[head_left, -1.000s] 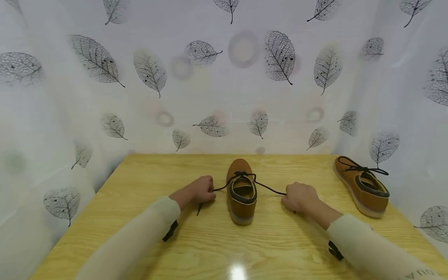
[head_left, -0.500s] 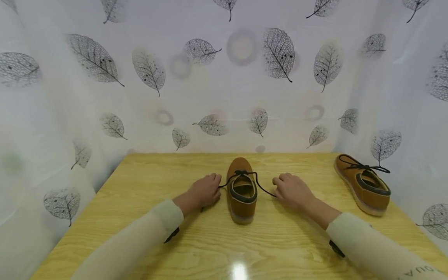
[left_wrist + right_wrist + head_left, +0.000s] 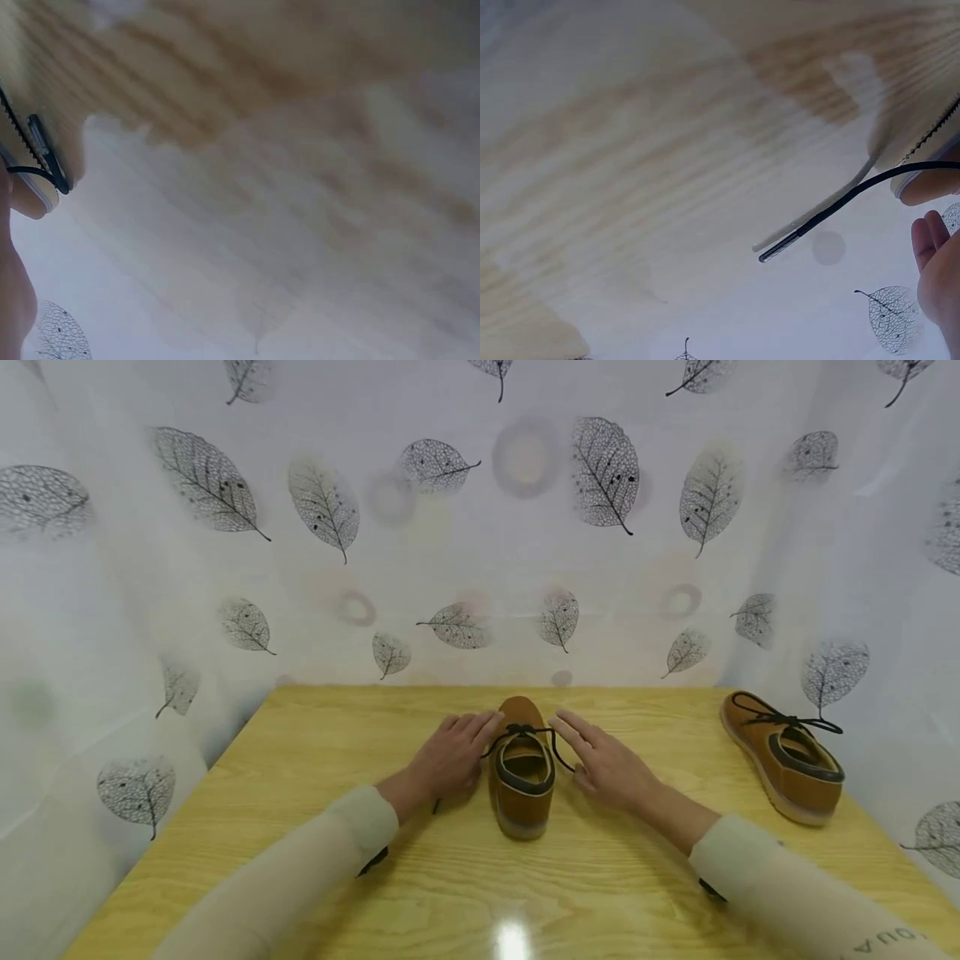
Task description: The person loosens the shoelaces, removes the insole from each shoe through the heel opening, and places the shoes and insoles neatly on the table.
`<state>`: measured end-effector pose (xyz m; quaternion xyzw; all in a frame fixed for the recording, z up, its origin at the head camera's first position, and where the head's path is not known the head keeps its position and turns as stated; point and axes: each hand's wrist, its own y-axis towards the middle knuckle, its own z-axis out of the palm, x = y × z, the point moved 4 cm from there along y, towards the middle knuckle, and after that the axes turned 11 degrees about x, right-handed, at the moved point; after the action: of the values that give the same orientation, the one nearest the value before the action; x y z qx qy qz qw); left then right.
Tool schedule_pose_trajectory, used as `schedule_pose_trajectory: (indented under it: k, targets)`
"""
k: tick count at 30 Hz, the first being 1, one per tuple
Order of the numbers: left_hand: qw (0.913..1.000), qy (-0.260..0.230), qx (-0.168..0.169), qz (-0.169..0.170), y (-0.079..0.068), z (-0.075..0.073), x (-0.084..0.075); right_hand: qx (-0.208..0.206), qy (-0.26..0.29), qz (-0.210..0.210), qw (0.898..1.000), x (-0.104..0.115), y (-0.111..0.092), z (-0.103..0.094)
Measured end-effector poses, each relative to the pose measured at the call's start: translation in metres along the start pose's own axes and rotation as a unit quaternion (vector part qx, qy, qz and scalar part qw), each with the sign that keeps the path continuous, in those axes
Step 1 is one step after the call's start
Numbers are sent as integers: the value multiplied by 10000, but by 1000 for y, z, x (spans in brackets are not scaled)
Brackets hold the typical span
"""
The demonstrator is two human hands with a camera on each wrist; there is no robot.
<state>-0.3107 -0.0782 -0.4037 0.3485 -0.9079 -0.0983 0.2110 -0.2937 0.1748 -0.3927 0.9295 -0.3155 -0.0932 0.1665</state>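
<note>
The left hand (image 3: 453, 756), at nine o'clock of the brown shoe (image 3: 523, 806), and the right hand (image 3: 611, 768), at three, both lie with fingers extended forward beside its toe; a second ago they gripped the black lace (image 3: 855, 192) drawn outward. Its right end now curves slack, so the pulling has apparently eased. The lace is thin and cord-like, hard-tipped; the shoe rounded, dark-collared, pale-soled. Beyond, towards two o'clock, a matching shoe (image 3: 806, 793) wears a bow on the glossy wood-grained bench (image 3: 480, 877).
</note>
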Motion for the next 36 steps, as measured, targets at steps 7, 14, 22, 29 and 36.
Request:
schedule_pose_trajectory:
  k: [7, 14, 22, 29, 36]
  targets:
    - [9974, -657, 94, 291, 1, 9, -4, 44, 10, -121, 9999, 4, 1, 6]
    - [9834, -1794, 54, 281, 1, 1, -7, 215, 483, 230, 9983, 2, 2, 3]
    - [9779, -2021, -512, 152, 15, -14, -12, -359, 518, 262, 9977, 7, 15, -3]
    - [9749, -2076, -797, 79, 17, -18, -15, -658, 502, 258, 9962, 15, 24, -1]
    - [9703, -2256, -868, 28, 25, -18, -18, -966, 587, 482, 9924, 17, 31, -2]
